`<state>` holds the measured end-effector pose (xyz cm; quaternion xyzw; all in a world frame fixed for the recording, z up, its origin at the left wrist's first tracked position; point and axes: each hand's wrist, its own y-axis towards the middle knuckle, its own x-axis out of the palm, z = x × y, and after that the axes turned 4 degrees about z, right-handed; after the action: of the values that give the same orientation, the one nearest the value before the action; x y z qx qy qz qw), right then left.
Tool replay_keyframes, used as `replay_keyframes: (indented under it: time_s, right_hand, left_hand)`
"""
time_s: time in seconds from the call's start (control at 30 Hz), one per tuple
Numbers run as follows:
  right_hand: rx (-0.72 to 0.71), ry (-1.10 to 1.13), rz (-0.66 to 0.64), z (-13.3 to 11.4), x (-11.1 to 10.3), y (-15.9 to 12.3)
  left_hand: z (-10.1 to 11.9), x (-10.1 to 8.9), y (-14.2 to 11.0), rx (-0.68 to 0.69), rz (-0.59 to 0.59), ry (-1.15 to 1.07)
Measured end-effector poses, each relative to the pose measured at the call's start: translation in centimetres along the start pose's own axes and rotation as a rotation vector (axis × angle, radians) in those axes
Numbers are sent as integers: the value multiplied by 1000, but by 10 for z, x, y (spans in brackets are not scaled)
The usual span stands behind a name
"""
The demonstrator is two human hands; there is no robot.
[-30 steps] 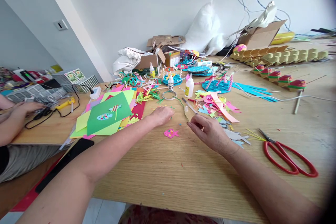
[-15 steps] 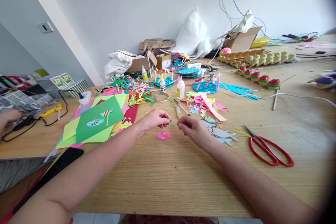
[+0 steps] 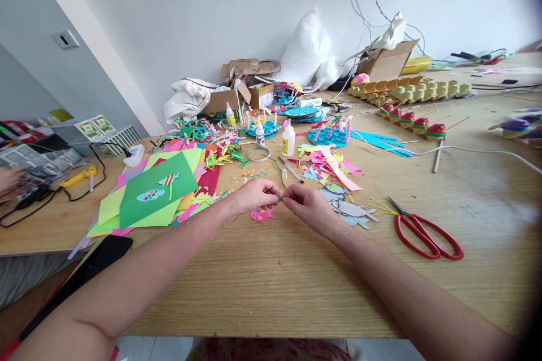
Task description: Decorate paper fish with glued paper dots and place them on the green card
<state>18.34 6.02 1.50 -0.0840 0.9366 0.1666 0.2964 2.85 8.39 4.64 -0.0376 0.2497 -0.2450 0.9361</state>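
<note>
My left hand is closed in a pinch, with a tiny green paper piece at its fingertips. Fingers bent and pressed together, my right hand meets it from the other side; whatever it pinches is too small to make out. Just below my left fingertips lies a pink paper fish with coloured bits on it. Grey paper fish rest to the right of my right hand. Beyond the hands are a pen and a white glue bottle.
Red-handled scissors lie at the right. Coloured paper sheets are stacked at the left, near a phone. Paper scraps, blue decorated discs and egg-carton strips spread behind. Another person's hand shows at far left.
My two hands have come together, so their fingertips now meet around the green paper piece. The whole view has shifted slightly.
</note>
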Motion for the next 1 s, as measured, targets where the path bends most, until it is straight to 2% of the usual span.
replay_keyframes:
  time_s: [0.43,0.63,1.0]
  right_hand:
    - [37,63,-69,7,6,0]
    - [56,94,-98,7,10,1]
    - [65,39,-105,-1,10,3]
  left_hand:
    - [-18,1,0,65,9,79]
    - [-18,0,-2,64,-4,124]
    - [-25,-5,-7,64,-5,79]
